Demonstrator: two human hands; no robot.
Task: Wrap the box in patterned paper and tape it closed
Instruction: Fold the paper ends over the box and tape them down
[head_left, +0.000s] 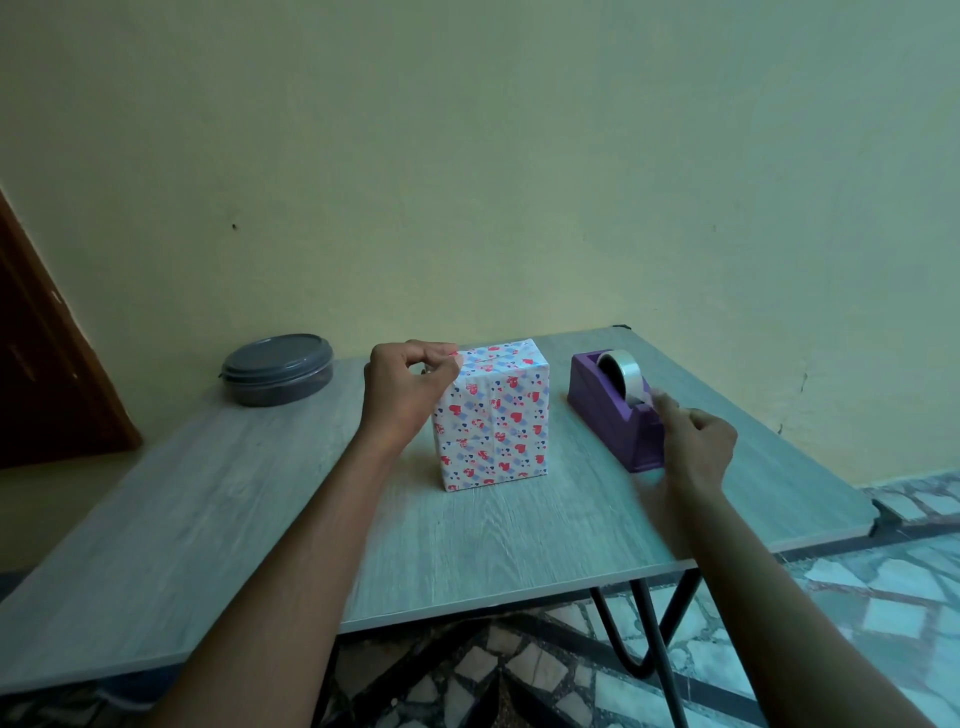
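One grey lidded tub (277, 370) far left on table (208, 519), well apart from rest. One left hand (410, 384), fingers curled, pinching top left edge of one box (491, 415). Box upright at table centre, fully covered in heart-patterned paper. One purple tape dispenser (613, 410) just right of box, one clear tape roll (618, 366) seated in it. One right hand (696, 441), blurred, fingertips pinched at dispenser's cutter end; cannot tell whether tape held.

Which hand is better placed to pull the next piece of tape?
The right hand. Its fingers already reach the tape end at the dispenser, while the left hand is busy holding the paper at the box top corner.
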